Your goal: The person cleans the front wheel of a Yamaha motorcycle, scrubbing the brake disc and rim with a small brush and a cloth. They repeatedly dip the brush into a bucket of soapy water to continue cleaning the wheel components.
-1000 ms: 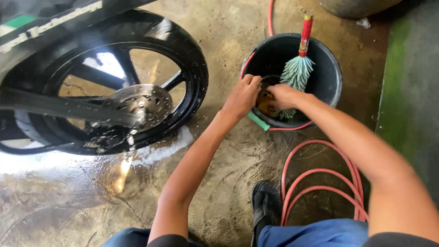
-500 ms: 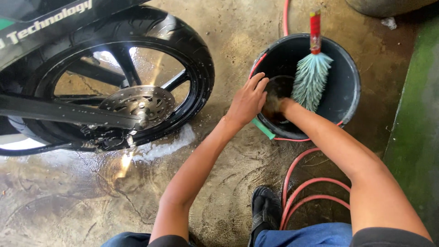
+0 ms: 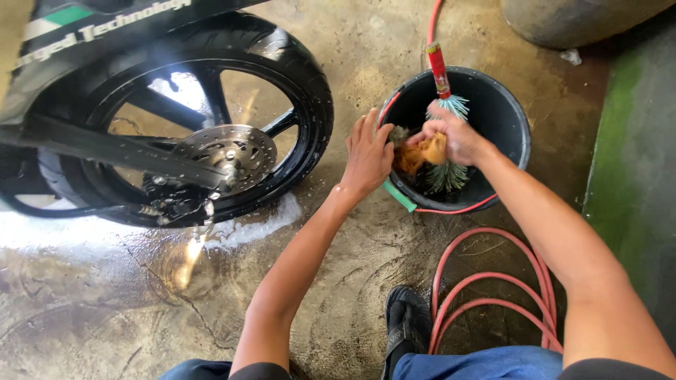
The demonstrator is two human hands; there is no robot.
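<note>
From the head view, one black bucket (image 3: 514,119) stood on the wet concrete floor (image 3: 331,281), and everything sat around it. The right hand (image 3: 454,137) was closed around an orange sponge (image 3: 422,151), held just over the bucket's near rim, seemingly so the drips fell back inside. The left hand (image 3: 367,155) hovered at the bucket's left rim, fingers spread and holding nothing, just beside the sponge. One brush with teal bristles and a red handle (image 3: 439,70) leaned inside the bucket, behind the right hand, propped on the far rim. One motorcycle rear wheel (image 3: 211,119) with its brake disc (image 3: 229,151) stood left of the bucket, foam pooled beneath it. One red hose (image 3: 486,281) lay coiled below the bucket, beside a single black shoe (image 3: 405,331).
</note>
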